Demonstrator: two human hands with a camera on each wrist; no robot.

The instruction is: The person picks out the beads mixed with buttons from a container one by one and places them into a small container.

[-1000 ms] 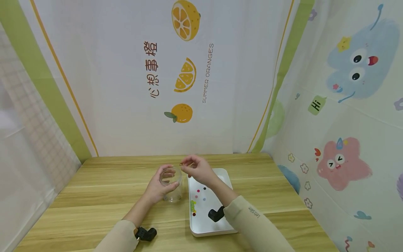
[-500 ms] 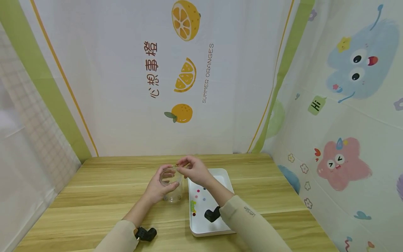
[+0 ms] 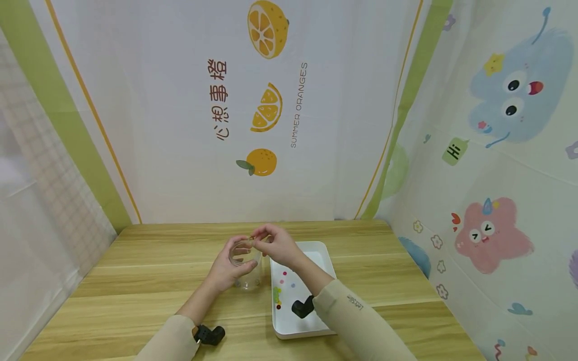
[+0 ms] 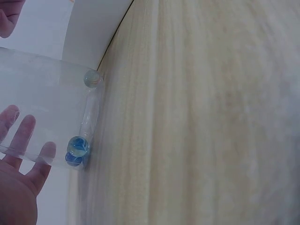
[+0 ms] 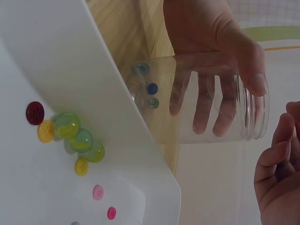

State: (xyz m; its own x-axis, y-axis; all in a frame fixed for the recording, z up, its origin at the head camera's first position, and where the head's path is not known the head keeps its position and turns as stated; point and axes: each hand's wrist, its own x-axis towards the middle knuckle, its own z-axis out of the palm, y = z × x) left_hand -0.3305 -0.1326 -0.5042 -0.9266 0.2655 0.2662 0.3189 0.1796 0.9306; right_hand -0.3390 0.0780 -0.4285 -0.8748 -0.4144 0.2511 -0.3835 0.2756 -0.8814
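My left hand (image 3: 226,268) grips an upright clear jar (image 3: 249,278), its fingers wrapped round the wall. Several fingers show through the plastic in the right wrist view. At the bottom of the jar (image 5: 206,131) lie a blue marble (image 5: 152,88) and two paler glass marbles, one of them a greenish marble (image 4: 91,78). Beside the open rim, my right hand (image 3: 277,245) pinches a small brownish thing (image 3: 252,238) between thumb and fingertips; I cannot tell its kind. In the right wrist view, curled right fingers (image 5: 276,164) stand just off the jar's mouth.
Right of the jar stands a white tray (image 3: 304,328). It holds yellow-green marbles (image 5: 67,125), a dark red button (image 5: 35,113), a yellow button (image 5: 81,166), a pink button (image 5: 98,192) and other small buttons. A wooden table (image 3: 149,281) lies beneath, with printed curtains (image 3: 180,190) behind.
My right hand has moved left with the small thing, from above the tray's far corner to the jar's rim. My left hand and the jar have stayed put.
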